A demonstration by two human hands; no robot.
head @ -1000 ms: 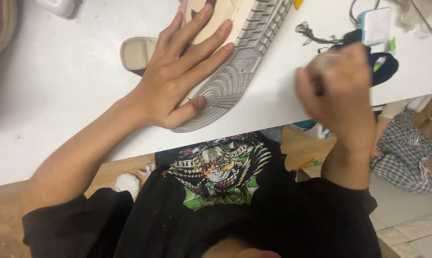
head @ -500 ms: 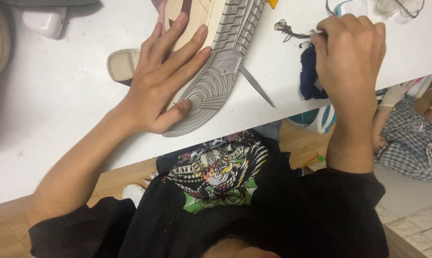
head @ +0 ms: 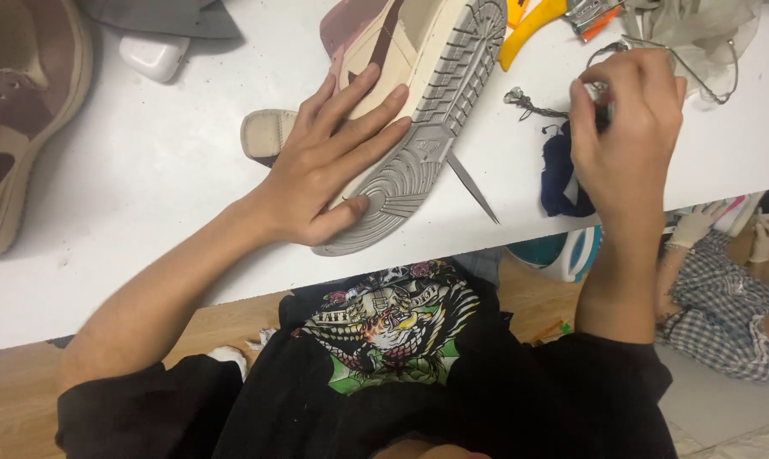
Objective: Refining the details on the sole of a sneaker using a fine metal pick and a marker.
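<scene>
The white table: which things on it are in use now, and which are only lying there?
In use:
left hand flat on the sneaker
right hand, fingers pinched at something too small to tell

Lying about:
second sneaker
white case
yellow tool
dark blue cloth

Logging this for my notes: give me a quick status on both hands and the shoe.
Left hand flat on the sneaker, which lies on its side. Right hand closed on something small and dark, unclear what. Pointed blade lies beside the sole.
</scene>
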